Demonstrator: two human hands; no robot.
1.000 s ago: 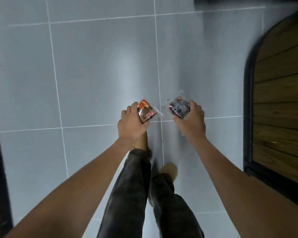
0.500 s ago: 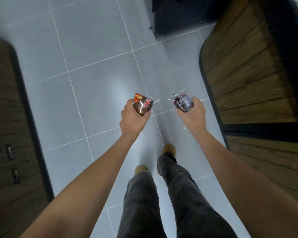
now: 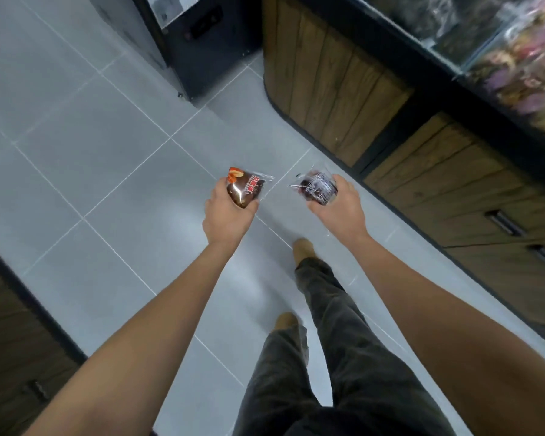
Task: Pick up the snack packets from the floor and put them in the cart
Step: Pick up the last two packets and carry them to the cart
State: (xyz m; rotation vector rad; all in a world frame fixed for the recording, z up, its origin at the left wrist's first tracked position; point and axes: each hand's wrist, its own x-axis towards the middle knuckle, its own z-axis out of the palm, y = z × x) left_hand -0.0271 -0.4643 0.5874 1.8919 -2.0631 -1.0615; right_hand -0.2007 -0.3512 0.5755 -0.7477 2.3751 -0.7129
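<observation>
Seen from above, a person stands on a glossy pale-grey tiled floor [image 3: 107, 184] with thin white grout lines. Two bare forearms reach toward the centre. The left hand [image 3: 228, 212], just off centre toward 9 o'clock, has its fingers curled round a glossy brown packet [image 3: 246, 190] with an orange-red patch and a crimped clear edge. The right hand [image 3: 340, 207], just off centre toward 3 o'clock, grips a dark packet [image 3: 317, 187] of crinkly clear film printed with pale text. Its contents look dark purple, though blur makes this uncertain. There are two snack packets in all, one per hand, held above the floor and apart from each other.

Toward 6 o'clock, two legs in dark grey trousers [image 3: 343, 357] end in two tan shoes [image 3: 303, 248]. From 12 to 4 o'clock runs a cabinet [image 3: 334, 80] of brown wooden planks with black trim, a rounded corner and two dark bar handles [image 3: 505, 223]. At 2 o'clock, a display of goods [image 3: 516, 58] is blurred. A black unit [image 3: 208, 42] stands at 12 o'clock.
</observation>
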